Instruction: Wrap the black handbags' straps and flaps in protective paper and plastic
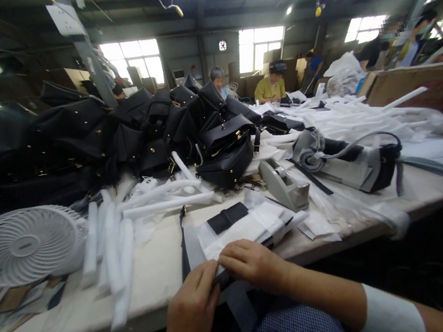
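At the table's front edge lies a flat black bag partly covered with white paper (238,230), a dark strap piece (227,217) resting on top. My left hand (195,305) pinches its near left corner, thumb and fingers together. Close beside it, my right hand (254,264) is curled over the near edge, fingers pressed on the paper. What lies under the fingertips is partly hidden. A pale strip (241,303) hangs below the edge toward my lap. Just behind stands a grey tape dispenser (285,184).
Black bags with gold fittings (168,124) are heaped behind. On the left are a white fan (26,246) and white paper rolls (110,256). A partly wrapped grey and black bag (347,160) lies right, near a cardboard box (423,89). Several people work farther back.
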Motion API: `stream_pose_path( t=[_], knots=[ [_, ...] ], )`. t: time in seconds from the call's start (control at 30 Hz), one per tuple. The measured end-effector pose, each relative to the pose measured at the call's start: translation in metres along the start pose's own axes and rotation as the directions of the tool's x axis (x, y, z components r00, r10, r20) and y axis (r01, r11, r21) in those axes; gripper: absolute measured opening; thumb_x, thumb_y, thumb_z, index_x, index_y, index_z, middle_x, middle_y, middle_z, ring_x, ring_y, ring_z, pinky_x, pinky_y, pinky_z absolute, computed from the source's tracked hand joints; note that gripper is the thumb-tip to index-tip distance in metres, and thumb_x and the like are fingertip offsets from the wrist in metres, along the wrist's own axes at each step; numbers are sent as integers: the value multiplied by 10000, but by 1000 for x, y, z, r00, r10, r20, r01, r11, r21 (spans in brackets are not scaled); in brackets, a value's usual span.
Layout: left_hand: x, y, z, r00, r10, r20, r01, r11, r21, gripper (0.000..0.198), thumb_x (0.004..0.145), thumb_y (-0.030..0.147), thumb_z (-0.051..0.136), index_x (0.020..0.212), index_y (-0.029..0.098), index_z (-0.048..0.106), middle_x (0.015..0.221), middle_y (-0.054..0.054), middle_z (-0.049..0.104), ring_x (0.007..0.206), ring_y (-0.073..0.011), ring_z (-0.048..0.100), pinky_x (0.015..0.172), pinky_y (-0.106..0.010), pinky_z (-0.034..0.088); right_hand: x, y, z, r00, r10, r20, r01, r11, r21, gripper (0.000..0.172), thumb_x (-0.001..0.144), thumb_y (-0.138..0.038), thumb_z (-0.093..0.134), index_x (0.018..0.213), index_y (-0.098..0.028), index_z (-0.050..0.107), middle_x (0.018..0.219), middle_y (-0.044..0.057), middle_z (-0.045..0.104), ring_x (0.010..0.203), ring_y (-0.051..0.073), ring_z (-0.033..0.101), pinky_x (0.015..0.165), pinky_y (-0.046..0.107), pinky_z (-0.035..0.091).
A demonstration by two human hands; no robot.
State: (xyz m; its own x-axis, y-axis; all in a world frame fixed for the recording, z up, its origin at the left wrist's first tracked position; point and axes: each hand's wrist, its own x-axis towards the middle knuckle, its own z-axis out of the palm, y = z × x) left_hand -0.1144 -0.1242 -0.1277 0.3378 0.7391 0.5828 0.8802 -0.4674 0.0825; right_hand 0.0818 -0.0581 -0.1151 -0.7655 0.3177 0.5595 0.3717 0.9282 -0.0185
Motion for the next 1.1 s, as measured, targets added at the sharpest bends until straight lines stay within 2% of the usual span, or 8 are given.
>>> stream_pose_path(
  t=[0.1, 0.23, 0.37, 0.47, 0.7, 0.8, 0.9, 1.1],
  knots=[
    [6, 3, -3, 1000, 7, 2, -7, 998, 55, 288, 945, 142, 389, 1173, 175, 561, 1075, -82, 721, 962, -207, 709, 805, -302, 579, -2, 3, 1, 1000, -2, -17, 3, 999, 34, 172, 961, -160, 523, 1110, -104, 585, 982, 114, 690, 959, 225, 626, 849, 354, 541],
    [12, 6, -6, 999, 5, 40, -9, 996, 92, 288, 942, 114, 362, 1118, 192, 575, 967, -46, 726, 778, -178, 720, 615, -257, 546, -3, 6, 0, 1000, 0, -31, 3, 995, 100, 218, 975, -240, 525, 1150, -118, 567, 999, 121, 685, 975, 220, 614, 879, 359, 528],
    [6, 1, 1, 999, 41, -30, -36, 988, 150, 275, 984, 176, 364, 1152, 184, 582, 913, -31, 732, 656, -157, 699, 516, -246, 482, -1, 3, 1, 998, 68, -6, -67, 991, 115, 170, 992, -221, 481, 1089, -128, 584, 962, 98, 667, 924, 205, 594, 849, 331, 513],
    [-2, -3, 7, 996, 64, -55, -56, 988, 146, 287, 998, 192, 370, 1197, 176, 577, 998, -42, 739, 760, -161, 719, 589, -237, 513, 2, 0, 2, 992, 126, 29, -127, 990, 58, 121, 977, -196, 490, 1004, -143, 595, 938, 87, 652, 880, 211, 569, 796, 328, 501],
    [-1, -3, 1, 998, 61, -18, -60, 998, 17, 286, 953, 200, 462, 1201, 164, 601, 1264, -108, 652, 1125, -223, 643, 901, -301, 549, 7, -4, 5, 983, 137, 125, -129, 989, -70, 34, 938, -188, 558, 929, -161, 578, 919, 74, 624, 826, 211, 520, 746, 326, 469],
    [-3, -3, 3, 992, 96, -83, -94, 995, 27, 244, 946, 172, 487, 1136, 170, 641, 1178, -101, 692, 1063, -218, 670, 870, -305, 568, 4, -2, 6, 987, 132, 93, -129, 991, -38, 34, 936, -189, 567, 922, -159, 576, 918, 74, 630, 834, 207, 527, 758, 328, 476],
    [-8, -3, 8, 980, 155, -126, -147, 987, 69, 246, 966, 161, 455, 1107, 165, 656, 1099, -93, 720, 1004, -213, 692, 838, -313, 581, -1, 1, 4, 997, 66, 33, -68, 996, 61, 62, 953, -195, 549, 979, -154, 587, 955, 73, 655, 876, 194, 552, 810, 321, 495],
    [-16, 2, 12, 973, 168, -157, -159, 985, 70, 274, 965, 104, 447, 1117, 153, 670, 1157, -103, 712, 1111, -232, 649, 950, -363, 535, -15, 2, 3, 995, -36, -91, 43, 996, 78, 140, 966, -146, 515, 1056, -140, 623, 1021, 82, 698, 991, 184, 599, 884, 318, 529]
  ],
)
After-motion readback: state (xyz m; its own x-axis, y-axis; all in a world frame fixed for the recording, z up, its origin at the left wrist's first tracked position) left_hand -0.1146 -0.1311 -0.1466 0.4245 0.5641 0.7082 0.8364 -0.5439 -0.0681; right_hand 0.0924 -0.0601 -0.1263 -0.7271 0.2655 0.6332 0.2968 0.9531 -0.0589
